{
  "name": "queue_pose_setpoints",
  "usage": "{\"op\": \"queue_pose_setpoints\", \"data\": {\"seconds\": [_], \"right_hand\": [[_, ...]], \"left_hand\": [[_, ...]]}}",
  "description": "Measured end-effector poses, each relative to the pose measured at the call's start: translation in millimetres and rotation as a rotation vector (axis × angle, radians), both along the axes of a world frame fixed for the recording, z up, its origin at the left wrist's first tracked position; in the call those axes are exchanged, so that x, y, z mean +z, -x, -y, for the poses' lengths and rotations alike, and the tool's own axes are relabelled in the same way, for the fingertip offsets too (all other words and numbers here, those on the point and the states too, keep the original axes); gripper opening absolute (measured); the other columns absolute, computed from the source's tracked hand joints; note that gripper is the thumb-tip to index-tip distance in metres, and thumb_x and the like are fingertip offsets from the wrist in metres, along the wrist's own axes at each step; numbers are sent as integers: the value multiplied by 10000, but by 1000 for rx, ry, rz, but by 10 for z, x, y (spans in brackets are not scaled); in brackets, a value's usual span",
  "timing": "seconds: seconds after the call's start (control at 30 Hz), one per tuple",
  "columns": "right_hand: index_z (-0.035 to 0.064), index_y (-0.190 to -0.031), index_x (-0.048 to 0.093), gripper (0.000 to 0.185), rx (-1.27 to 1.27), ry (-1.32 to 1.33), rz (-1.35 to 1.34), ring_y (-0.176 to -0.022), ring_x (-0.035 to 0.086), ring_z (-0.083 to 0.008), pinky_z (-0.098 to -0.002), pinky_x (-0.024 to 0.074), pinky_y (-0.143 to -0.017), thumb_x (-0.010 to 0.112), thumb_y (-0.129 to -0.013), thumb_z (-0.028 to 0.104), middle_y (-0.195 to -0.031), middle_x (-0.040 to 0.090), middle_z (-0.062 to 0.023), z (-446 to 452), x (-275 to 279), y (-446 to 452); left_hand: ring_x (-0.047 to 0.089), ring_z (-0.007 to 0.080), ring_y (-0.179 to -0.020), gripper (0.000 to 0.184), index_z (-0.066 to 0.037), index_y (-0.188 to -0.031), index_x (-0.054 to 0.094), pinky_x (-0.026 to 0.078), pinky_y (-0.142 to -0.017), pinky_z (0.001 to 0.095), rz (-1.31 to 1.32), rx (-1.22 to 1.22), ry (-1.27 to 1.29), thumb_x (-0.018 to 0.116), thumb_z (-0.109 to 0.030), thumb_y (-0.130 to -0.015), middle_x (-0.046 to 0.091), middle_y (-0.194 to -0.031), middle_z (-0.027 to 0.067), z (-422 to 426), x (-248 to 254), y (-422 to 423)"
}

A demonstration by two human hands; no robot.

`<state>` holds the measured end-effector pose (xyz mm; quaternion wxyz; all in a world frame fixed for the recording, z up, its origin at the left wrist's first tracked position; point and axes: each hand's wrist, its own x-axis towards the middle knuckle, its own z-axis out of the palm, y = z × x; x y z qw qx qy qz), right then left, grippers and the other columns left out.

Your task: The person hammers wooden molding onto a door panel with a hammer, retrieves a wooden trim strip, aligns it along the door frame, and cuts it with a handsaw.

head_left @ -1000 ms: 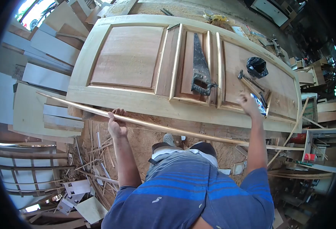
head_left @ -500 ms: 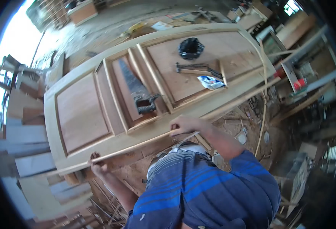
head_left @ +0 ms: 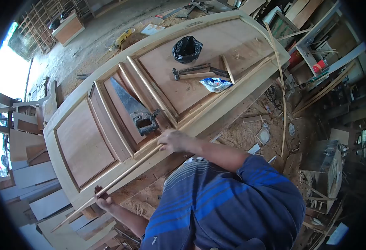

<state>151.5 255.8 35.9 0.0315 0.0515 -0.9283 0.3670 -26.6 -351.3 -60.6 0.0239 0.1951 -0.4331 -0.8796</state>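
Note:
My right hand point(head_left: 173, 141) is closed around a long thin wooden strip point(head_left: 129, 170) at the near edge of a large panelled wooden door point(head_left: 66, 177). Farther down the strip, my left hand point(head_left: 103, 200) grips it with the fingers on the far side. The strip's lower end sticks out past the door's left corner, and its other part runs up along the door's near side. A handsaw point(head_left: 126, 100) with a dark handle lies across the narrow middle panel, just beyond my right hand.
On the wide panel are a black plastic bag point(head_left: 187, 49), a hammer point(head_left: 183, 75) and a blue-and-white packet point(head_left: 216, 85). Stacked boards point(head_left: 35, 171) stand to the left. Offcuts and sawdust cover the floor point(head_left: 249, 129) at right. A thin upright strip point(head_left: 283, 112) leans by the door's right end.
The strip has shifted from the door's outer near edge inward, over the frame beside the panels. Both hands still hold it, and the view has turned slightly.

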Motion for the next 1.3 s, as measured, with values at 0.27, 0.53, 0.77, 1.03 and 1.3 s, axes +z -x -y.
{"op": "queue_pose_setpoints", "data": {"seconds": [0.27, 0.53, 0.77, 1.03, 1.3], "right_hand": [[147, -1215, 816, 549, -221, -174, -16, -1245, 667, -353, -510, 479, -1121, 939, -774, 451, -1223, 763, -123, -1016, 8, -412], [114, -1195, 801, 492, -85, -177, 70, -1217, 645, -355, -490, 480, -1107, 953, -739, 216, -1214, 730, -119, -921, 20, -216], [125, -1173, 803, 443, -64, -228, -20, -1216, 622, -340, -494, 487, -1083, 937, -751, 146, -1265, 683, -110, -1016, -106, -286], [133, -1125, 798, 305, 15, -307, -130, -1139, 619, -327, -497, 436, -1044, 876, -832, 167, -1080, 672, -100, -908, -277, -317], [64, -1144, 749, 270, -266, -645, -79, -1152, 633, -375, -539, 425, -1079, 767, -877, 101, -1100, 698, -131, -1855, -277, -945]], "left_hand": [[701, 292, -1211, 324, -5, -1337, 687, 554, -1152, 421, 5, -566, -173, 537, -231, -1160, 730, -1261, 158, -1905, -331, -709], [808, 235, -951, 539, 8, -1342, 708, 672, -852, 384, 342, -1071, 269, 671, -477, -1111, 788, -1221, 141, -3658, 474, -1113], [798, 201, -884, 437, 21, -1257, 751, 656, -804, 363, 120, -912, 712, 717, -383, -1095, 811, -1109, 133, -3463, 680, -1215], [780, 157, -854, 262, 11, -1186, 784, 616, -788, 319, 85, -416, 1029, 722, -215, -1070, 822, -966, 107, -2915, 882, -1385], [764, 135, -837, 228, 5, -1163, 791, 608, -789, 308, 155, -168, 1039, 723, -193, -1074, 816, -933, 92, -2279, 887, -1530]]}}
